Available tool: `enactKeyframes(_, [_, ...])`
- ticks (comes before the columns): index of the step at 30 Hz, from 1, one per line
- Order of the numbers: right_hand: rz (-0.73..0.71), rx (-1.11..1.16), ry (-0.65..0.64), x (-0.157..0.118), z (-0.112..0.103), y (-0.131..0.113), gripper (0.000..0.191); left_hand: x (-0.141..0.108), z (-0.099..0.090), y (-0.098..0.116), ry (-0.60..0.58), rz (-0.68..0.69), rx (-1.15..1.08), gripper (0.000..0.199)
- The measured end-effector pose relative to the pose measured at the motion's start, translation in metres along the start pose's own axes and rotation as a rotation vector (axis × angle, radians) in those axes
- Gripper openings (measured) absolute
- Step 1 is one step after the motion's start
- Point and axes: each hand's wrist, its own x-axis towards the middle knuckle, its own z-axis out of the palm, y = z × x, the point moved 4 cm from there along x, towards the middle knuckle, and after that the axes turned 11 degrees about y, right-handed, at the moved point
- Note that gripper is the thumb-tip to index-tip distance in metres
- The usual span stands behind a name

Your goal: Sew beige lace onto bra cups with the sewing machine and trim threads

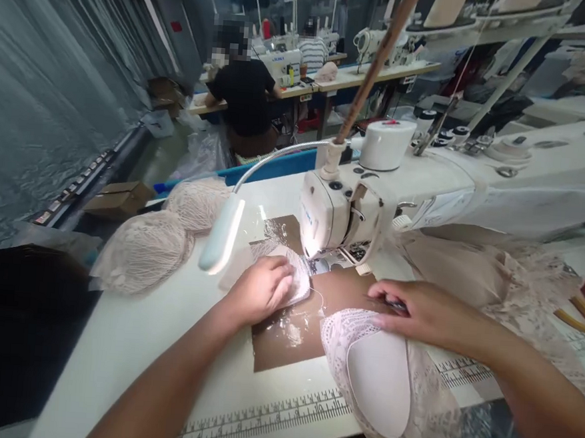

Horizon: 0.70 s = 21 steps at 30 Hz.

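My left hand [262, 287], fingers curled, presses on a pale lace bra cup [301, 283] beside the needle area of a white sewing machine [323, 208]. A thin white thread runs from that cup towards a second lace bra cup [380, 382], which lies at the table's front edge with its smooth inner side up. My right hand [406, 310] is closed round a small dark metal tool [395, 305], mostly hidden by the fingers, just above the second cup. Beneath the work lies a brown sheet [283, 345] with shiny clear tape on it.
Two rounded lace-covered cups [142, 252] sit on the left of the white table [128, 341]. A bent lamp [222, 237] hangs over it. Beige lace fabric [469, 265] and yellow-handled scissors [579, 319] lie right. A printed ruler [268, 417] marks the front edge. A person [243, 99] sits beyond.
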Motion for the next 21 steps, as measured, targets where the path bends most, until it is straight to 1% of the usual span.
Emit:
enactKeyframes(1, [0.023, 0.03, -0.093, -0.008, 0.003, 0.003, 0.033, 0.001, -0.001, -0.008, 0.026, -0.077, 0.034, 0.031])
enactKeyframes(2, [0.039, 0.05, -0.131, -0.016, 0.005, 0.005, 0.03, 0.001, -0.003, -0.016, 0.047, -0.16, 0.069, 0.031])
enactKeyframes(4, [0.035, 0.078, -0.143, -0.027, 0.01, 0.004, 0.02, 0.001, -0.009, -0.031, 0.066, -0.316, 0.121, 0.035])
enactKeyframes(6, [0.007, 0.105, -0.122, -0.032, 0.014, -0.004, 0.024, 0.0, -0.017, -0.042, 0.059, -0.413, 0.135, 0.036])
enactKeyframes(8, [-0.029, 0.132, -0.078, -0.033, 0.015, -0.016, 0.029, -0.005, -0.024, -0.048, 0.03, -0.467, 0.125, 0.027])
enactKeyframes(10, [-0.073, 0.173, -0.023, -0.03, 0.011, -0.03, 0.029, -0.015, -0.032, -0.05, -0.003, -0.507, 0.117, 0.016])
enactKeyframes(12, [-0.102, 0.231, -0.002, -0.025, 0.008, -0.046, 0.03, -0.03, -0.041, -0.049, -0.018, -0.525, 0.115, 0.016])
enactKeyframes(14, [-0.106, 0.297, -0.047, -0.019, 0.01, -0.064, 0.032, -0.048, -0.055, -0.045, -0.004, -0.527, 0.126, 0.019])
enactKeyframes(15, [-0.109, 0.328, -0.071, -0.016, 0.013, -0.075, 0.033, -0.058, -0.064, -0.043, 0.017, -0.528, 0.139, 0.02])
enactKeyframes(17, [-0.153, 0.381, -0.06, -0.006, 0.019, -0.102, 0.032, -0.076, -0.09, -0.04, 0.09, -0.537, 0.192, 0.02])
enactKeyframes(19, [-0.259, 0.417, 0.063, 0.01, 0.024, -0.135, 0.027, -0.089, -0.124, -0.04, 0.205, -0.554, 0.28, 0.018])
enactKeyframes(21, [-0.404, 0.477, 0.156, 0.033, 0.03, -0.172, 0.028, -0.095, -0.166, -0.042, 0.39, -0.51, 0.441, 0.016])
